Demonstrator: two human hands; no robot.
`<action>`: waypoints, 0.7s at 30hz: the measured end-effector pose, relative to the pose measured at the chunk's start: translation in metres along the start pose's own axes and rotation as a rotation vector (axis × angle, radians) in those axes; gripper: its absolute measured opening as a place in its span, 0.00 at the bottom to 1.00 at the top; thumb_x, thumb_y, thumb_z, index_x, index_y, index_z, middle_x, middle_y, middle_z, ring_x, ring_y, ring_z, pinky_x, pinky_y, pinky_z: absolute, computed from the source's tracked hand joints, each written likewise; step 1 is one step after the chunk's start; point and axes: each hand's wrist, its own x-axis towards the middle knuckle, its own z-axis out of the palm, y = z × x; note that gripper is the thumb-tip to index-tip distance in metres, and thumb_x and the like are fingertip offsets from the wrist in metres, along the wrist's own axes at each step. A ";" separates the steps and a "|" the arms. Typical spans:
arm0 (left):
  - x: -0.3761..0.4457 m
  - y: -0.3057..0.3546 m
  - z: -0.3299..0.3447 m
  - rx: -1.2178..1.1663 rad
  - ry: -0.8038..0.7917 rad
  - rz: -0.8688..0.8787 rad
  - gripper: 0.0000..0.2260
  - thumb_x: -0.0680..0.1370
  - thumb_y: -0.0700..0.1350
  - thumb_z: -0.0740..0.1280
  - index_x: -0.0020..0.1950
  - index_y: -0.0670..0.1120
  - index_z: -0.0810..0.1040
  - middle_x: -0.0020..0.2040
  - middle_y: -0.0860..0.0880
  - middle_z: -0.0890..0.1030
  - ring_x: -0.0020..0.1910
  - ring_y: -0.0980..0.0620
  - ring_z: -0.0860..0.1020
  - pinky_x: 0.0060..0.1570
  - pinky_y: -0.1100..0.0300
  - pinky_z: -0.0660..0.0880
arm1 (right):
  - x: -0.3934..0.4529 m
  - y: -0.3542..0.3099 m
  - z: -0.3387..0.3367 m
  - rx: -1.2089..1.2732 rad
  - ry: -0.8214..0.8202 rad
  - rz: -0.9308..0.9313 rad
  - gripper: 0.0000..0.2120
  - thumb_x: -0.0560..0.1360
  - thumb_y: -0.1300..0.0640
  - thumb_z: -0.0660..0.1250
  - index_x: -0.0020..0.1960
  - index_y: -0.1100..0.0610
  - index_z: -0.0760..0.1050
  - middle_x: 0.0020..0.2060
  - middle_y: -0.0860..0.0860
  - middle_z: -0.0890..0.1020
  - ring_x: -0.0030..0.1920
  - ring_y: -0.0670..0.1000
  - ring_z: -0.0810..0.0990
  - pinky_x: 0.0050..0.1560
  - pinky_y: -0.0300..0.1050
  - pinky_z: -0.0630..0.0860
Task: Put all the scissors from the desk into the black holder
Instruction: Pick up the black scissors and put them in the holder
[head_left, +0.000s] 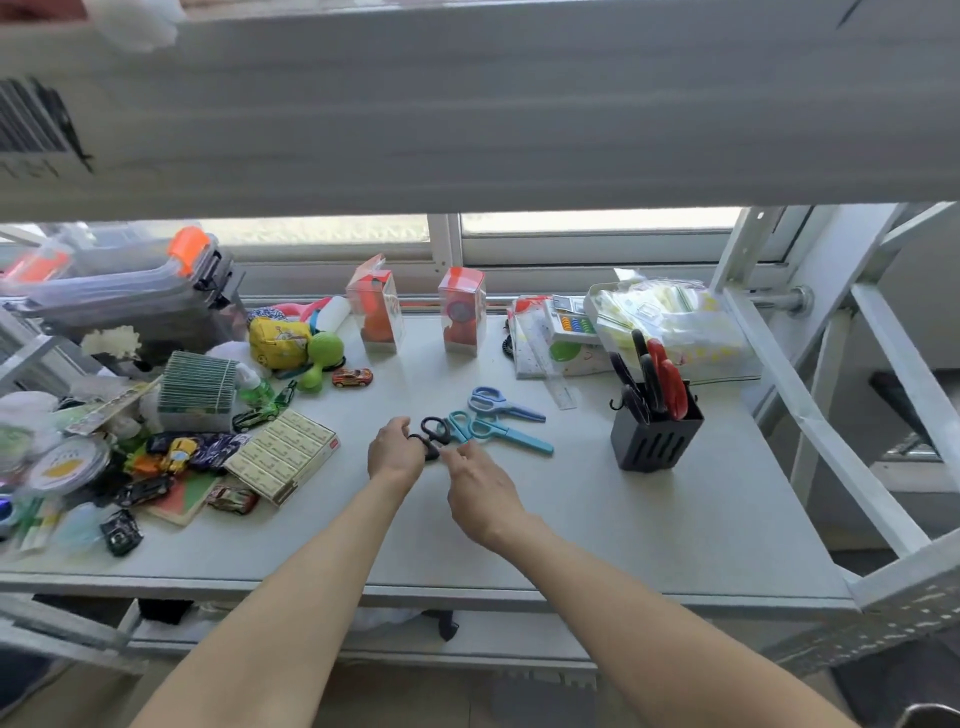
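Observation:
Black scissors (434, 431) lie at the middle of the grey desk (597, 519). My left hand (395, 452) has its fingers on their handles. My right hand (480, 488) reaches in from the right, fingertips touching the same scissors near the blades. Just beyond lie teal scissors (498, 431) and, farther back, blue-grey scissors (501, 404), both flat on the desk. The black holder (652, 439) stands at the right. Red-handled (670, 382) and black-handled scissors (631, 387) stick up out of it.
Toy cars, a yellow box (283, 454), a stack of cards (196, 389) and clutter crowd the desk's left side. Two clear red toy boxes (462, 312) stand at the back. A white tray with packets (670, 322) and a ruler (563, 392) lie behind the holder.

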 end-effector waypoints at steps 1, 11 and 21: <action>0.001 0.000 0.001 -0.004 0.001 0.004 0.22 0.77 0.36 0.62 0.72 0.42 0.72 0.70 0.41 0.76 0.70 0.42 0.73 0.70 0.53 0.68 | 0.001 0.001 0.002 -0.028 -0.015 0.020 0.21 0.75 0.67 0.56 0.67 0.59 0.67 0.59 0.59 0.72 0.60 0.61 0.72 0.58 0.53 0.71; -0.010 0.002 -0.008 -0.265 -0.105 -0.161 0.14 0.79 0.48 0.64 0.36 0.43 0.79 0.35 0.43 0.77 0.32 0.46 0.71 0.31 0.60 0.67 | -0.012 0.006 0.005 0.067 0.108 0.061 0.18 0.76 0.63 0.62 0.66 0.57 0.67 0.58 0.55 0.73 0.59 0.57 0.73 0.55 0.50 0.73; -0.054 0.070 -0.028 -0.392 -0.413 -0.001 0.18 0.83 0.54 0.59 0.42 0.42 0.79 0.30 0.49 0.73 0.28 0.54 0.70 0.31 0.62 0.67 | -0.039 0.032 -0.031 0.226 0.488 0.003 0.02 0.76 0.65 0.64 0.47 0.60 0.74 0.43 0.54 0.77 0.37 0.53 0.74 0.37 0.41 0.68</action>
